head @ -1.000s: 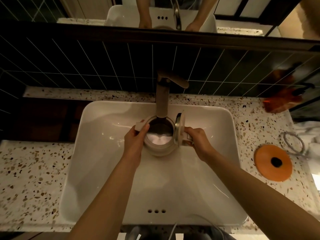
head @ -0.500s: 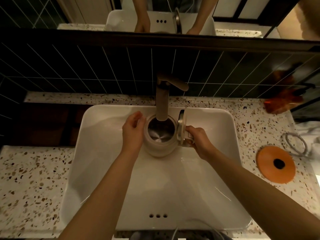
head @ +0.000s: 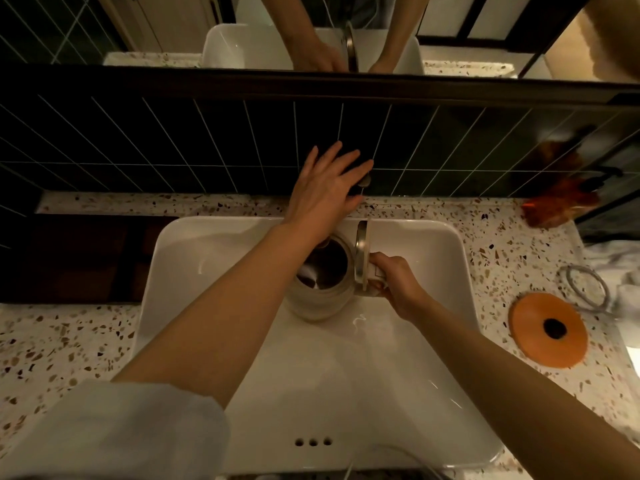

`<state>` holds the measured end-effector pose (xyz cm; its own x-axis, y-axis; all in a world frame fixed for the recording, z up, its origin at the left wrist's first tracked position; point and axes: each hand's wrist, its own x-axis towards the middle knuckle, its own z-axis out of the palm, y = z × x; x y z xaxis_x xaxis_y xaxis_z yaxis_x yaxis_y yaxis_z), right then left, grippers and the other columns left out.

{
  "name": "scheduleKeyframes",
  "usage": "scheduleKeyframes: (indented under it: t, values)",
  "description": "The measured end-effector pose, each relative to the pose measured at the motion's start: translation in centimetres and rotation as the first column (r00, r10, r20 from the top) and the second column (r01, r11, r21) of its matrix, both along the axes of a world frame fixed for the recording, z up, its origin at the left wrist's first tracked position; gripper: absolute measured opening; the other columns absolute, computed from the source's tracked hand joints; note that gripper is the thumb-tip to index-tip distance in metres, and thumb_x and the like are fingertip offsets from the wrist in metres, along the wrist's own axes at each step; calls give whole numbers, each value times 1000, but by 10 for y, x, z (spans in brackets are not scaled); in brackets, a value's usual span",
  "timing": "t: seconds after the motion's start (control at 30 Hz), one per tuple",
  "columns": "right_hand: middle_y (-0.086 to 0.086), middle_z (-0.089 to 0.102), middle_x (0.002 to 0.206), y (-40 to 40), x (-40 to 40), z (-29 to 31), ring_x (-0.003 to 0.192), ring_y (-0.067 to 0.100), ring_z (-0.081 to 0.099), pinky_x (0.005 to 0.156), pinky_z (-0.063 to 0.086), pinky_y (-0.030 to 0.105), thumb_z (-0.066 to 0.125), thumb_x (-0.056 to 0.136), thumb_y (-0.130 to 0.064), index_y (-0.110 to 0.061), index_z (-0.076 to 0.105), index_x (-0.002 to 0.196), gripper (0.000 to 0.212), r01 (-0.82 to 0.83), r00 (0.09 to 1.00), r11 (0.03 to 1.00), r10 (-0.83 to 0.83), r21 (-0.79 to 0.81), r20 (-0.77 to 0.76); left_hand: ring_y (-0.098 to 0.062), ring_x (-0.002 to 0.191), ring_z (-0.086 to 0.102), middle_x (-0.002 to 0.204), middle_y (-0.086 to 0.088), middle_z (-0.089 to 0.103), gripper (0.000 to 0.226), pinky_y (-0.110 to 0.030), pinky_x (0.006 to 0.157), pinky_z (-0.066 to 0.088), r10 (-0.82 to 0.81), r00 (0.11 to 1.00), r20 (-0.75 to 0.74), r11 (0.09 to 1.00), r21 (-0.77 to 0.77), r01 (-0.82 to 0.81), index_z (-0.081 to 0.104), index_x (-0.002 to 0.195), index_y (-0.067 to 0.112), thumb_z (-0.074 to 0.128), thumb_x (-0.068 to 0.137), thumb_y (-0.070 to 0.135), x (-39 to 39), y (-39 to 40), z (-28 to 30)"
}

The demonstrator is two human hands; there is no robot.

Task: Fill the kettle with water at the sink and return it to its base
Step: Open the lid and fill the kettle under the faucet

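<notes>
A cream kettle [head: 317,299] sits in the white sink basin [head: 214,271] with its lid [head: 362,258] flipped up on the right. My right hand [head: 394,282] grips the kettle's handle. My left hand [head: 325,192] is stretched over the tap with fingers spread, covering most of it; only the end of the tap lever [head: 364,181] shows by my fingertips. The kettle's inside looks dark; no running water is visible. The orange round base [head: 549,329] lies on the counter to the right of the sink.
Speckled terrazzo counter [head: 62,341] surrounds the sink. A coiled cord [head: 585,287] and white cloth [head: 623,271] lie behind the base. An orange-brown item [head: 554,206] stands at the back right. Dark tiled wall and mirror rise behind the tap.
My left hand has left the kettle's side and risen onto the tap. The kettle stays under the spout, held by my right hand.
</notes>
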<state>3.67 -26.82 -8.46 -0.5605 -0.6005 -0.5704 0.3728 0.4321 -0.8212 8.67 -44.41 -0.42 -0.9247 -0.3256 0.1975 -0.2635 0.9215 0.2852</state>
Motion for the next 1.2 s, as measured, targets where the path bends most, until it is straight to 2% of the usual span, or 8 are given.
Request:
scheduleKeyframes:
  t: [0.3, 0.43, 0.63, 0.8, 0.87, 1.0, 1.1, 1.2]
  values:
    - [23, 55, 81, -2, -3, 5, 77, 31, 50, 76, 47, 41, 58, 64, -46, 2, 67, 87, 54, 5, 1000, 1000, -5, 26, -2, -42, 129, 50, 130, -16, 64, 49, -64, 107, 31, 40, 999, 28, 990, -140, -35, 64, 126, 14, 41, 89, 36, -10, 4, -8]
    - [25, 54, 81, -1, -4, 5, 76, 33, 50, 74, 49, 41, 56, 64, -47, 17, 62, 89, 69, 11, 1000, 1000, -10, 29, -15, -37, 139, 38, 143, -14, 53, 45, -60, 114, 21, 85, 996, -34, 996, -37, -86, 54, 138, 17, 51, 95, 33, -13, -4, -5]
    - [24, 53, 77, -3, 0, 12, 73, 32, 48, 74, 43, 42, 56, 64, -48, 7, 65, 86, 59, 0, 1000, 999, 0, 39, -22, -34, 142, 35, 145, -13, 51, 49, -56, 117, 13, 108, 981, -159, 988, 124, -89, 52, 139, 16, 57, 93, 32, -11, -4, -3]
    - [21, 50, 70, -6, 4, 17, 70, 31, 47, 74, 43, 42, 55, 64, -47, -3, 63, 78, 47, 1, 999, 998, 1, 58, -36, -24, 150, 10, 158, -3, 33, 72, -51, 115, -8, 251, 952, -177, 950, 235, -207, 26, 152, 23, 60, 91, 38, 18, -3, -3]
    - [18, 47, 62, -7, 3, 18, 67, 30, 46, 73, 43, 42, 53, 71, -41, -4, 59, 69, 38, 0, 999, 998, 3, 57, -47, -22, 150, 12, 158, -3, 31, 69, -49, 118, -5, 439, 877, -198, 855, 391, -340, 27, 152, 22, 60, 93, 34, 45, -2, -14]
    - [21, 51, 68, -7, 4, 14, 69, 30, 49, 74, 44, 41, 50, 74, -39, -3, 60, 68, 38, -1, 998, 998, 6, 69, -64, -20, 139, 38, 148, -4, 46, 56, -34, 114, 30, 727, 681, -86, 488, 763, -424, 40, 147, 18, 58, 95, 26, 104, 7, -45]
    - [18, 54, 64, -8, 6, 10, 64, 28, 54, 71, 46, 36, 49, 83, -32, 1, 65, 79, 37, -20, 997, 997, 26, 75, -79, -18, 130, 47, 140, 0, 53, 49, -28, 105, 36, 804, 576, 146, 179, 864, -470, 48, 140, 19, 58, 94, 32, 129, 21, -63]
    - [9, 59, 59, -8, 8, 8, 50, 12, 62, 54, 50, 21, 48, 92, -18, 5, 65, 80, 32, -20, 998, 998, 23, 59, -55, -19, 132, 46, 141, -1, 53, 52, -30, 102, 35, 759, 539, 365, -142, 901, -411, 50, 140, 19, 51, 95, 45, 139, 30, -75]
